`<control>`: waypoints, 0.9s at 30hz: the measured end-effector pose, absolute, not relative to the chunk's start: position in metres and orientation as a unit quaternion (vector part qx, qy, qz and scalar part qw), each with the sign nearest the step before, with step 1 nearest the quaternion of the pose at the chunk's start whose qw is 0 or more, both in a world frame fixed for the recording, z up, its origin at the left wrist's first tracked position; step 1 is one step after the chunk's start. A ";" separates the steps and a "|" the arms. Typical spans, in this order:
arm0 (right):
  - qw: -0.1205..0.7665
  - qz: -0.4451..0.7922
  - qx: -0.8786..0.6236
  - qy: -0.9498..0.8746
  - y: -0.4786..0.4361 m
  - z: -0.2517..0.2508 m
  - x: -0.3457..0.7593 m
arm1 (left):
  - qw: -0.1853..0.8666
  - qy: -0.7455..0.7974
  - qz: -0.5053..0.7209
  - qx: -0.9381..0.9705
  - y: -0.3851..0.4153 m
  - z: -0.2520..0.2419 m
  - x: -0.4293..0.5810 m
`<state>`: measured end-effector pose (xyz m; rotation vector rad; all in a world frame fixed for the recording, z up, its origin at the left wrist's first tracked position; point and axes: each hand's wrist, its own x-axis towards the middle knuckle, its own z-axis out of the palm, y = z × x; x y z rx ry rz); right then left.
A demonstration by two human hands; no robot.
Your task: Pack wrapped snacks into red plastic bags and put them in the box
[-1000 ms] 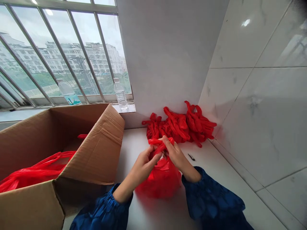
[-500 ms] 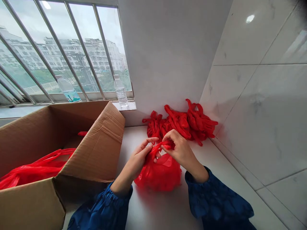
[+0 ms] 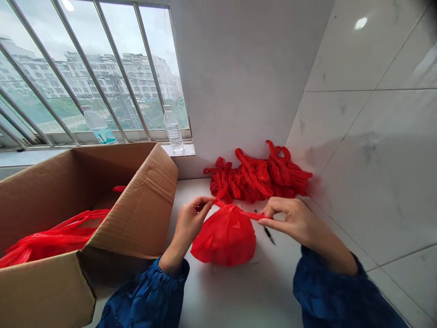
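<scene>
A filled red plastic bag (image 3: pixel 224 237) sits on the white counter (image 3: pixel 246 291) in front of me. My left hand (image 3: pixel 190 220) pinches one of its handles at the left, fingers closed. My right hand (image 3: pixel 296 221) pinches the other handle, which is stretched taut to the right. The two handles cross in a knot at the bag's top. Both my arms wear blue sleeves.
Several knotted red bags (image 3: pixel 258 174) are piled in the corner against the wall. An open cardboard box (image 3: pixel 136 209) at the left holds loose red bags (image 3: pixel 51 237). Two water bottles (image 3: pixel 173 130) stand on the window sill. A small dark object (image 3: pixel 268 234) lies near my right hand.
My hands were close together working the handles above the bag. They have pulled apart, the right hand moving right, and the handles are drawn tight.
</scene>
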<state>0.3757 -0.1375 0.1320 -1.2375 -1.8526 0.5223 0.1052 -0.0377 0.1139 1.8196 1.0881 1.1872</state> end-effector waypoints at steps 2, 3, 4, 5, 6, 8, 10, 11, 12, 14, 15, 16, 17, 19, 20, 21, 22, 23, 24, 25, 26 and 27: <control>0.369 0.232 -0.531 -0.727 -0.147 0.136 0.387 | 0.309 0.432 0.462 0.710 -0.033 0.111 0.102; 0.348 0.241 -0.548 -0.721 -0.151 0.137 0.391 | 0.291 0.437 0.463 0.714 -0.031 0.109 0.101; 0.327 0.250 -0.563 -0.716 -0.153 0.139 0.393 | 0.276 0.442 0.465 0.716 -0.030 0.108 0.100; 0.308 0.261 -0.575 -0.712 -0.155 0.140 0.395 | 0.263 0.445 0.466 0.718 -0.029 0.107 0.099; 0.291 0.274 -0.582 -0.709 -0.156 0.141 0.395 | 0.254 0.448 0.468 0.719 -0.028 0.106 0.098; 0.267 0.303 -0.579 -0.708 -0.154 0.142 0.394 | 0.243 0.451 0.472 0.718 -0.027 0.106 0.097; 0.257 0.338 -0.553 -0.717 -0.149 0.140 0.393 | 0.246 0.446 0.478 0.715 -0.027 0.107 0.097; 0.260 0.354 -0.533 -0.724 -0.145 0.137 0.393 | 0.254 0.440 0.481 0.714 -0.028 0.107 0.098; 0.269 0.364 -0.516 -0.727 -0.140 0.134 0.393 | 0.265 0.431 0.483 0.714 -0.029 0.108 0.100; 0.313 0.344 -0.516 -0.719 -0.127 0.123 0.392 | 0.296 0.411 0.485 0.713 -0.033 0.106 0.103; 0.343 0.309 -0.533 -0.709 -0.121 0.116 0.390 | 0.315 0.401 0.486 0.710 -0.036 0.104 0.104; 0.370 0.264 -0.556 -0.695 -0.114 0.108 0.388 | 0.330 0.397 0.485 0.706 -0.040 0.100 0.105; 0.389 0.220 -0.571 -0.688 -0.108 0.099 0.385 | 0.338 0.398 0.481 0.704 -0.044 0.095 0.106; 0.408 0.182 -0.552 -0.704 -0.099 0.082 0.377 | 0.320 0.419 0.455 0.718 -0.055 0.082 0.105; 0.414 0.185 -0.525 -0.720 -0.097 0.073 0.371 | 0.295 0.433 0.430 0.735 -0.061 0.075 0.105; 0.421 0.196 -0.494 -0.735 -0.094 0.063 0.364 | 0.262 0.446 0.401 0.756 -0.066 0.067 0.105; 0.427 0.207 -0.468 -0.745 -0.093 0.052 0.357 | 0.225 0.455 0.369 0.779 -0.070 0.059 0.105; 0.433 0.210 -0.452 -0.751 -0.092 0.041 0.348 | 0.182 0.461 0.332 0.803 -0.074 0.052 0.106; 0.433 0.206 -0.448 -0.754 -0.090 0.029 0.340 | 0.136 0.465 0.294 0.824 -0.075 0.045 0.107; 0.422 0.198 -0.455 -0.759 -0.089 0.017 0.332 | 0.093 0.469 0.258 0.840 -0.075 0.037 0.109; 0.402 0.185 -0.466 -0.766 -0.087 0.006 0.324 | 0.055 0.473 0.225 0.850 -0.074 0.030 0.110; 0.375 0.174 -0.480 -0.774 -0.086 -0.005 0.317 | 0.028 0.479 0.199 0.855 -0.071 0.024 0.111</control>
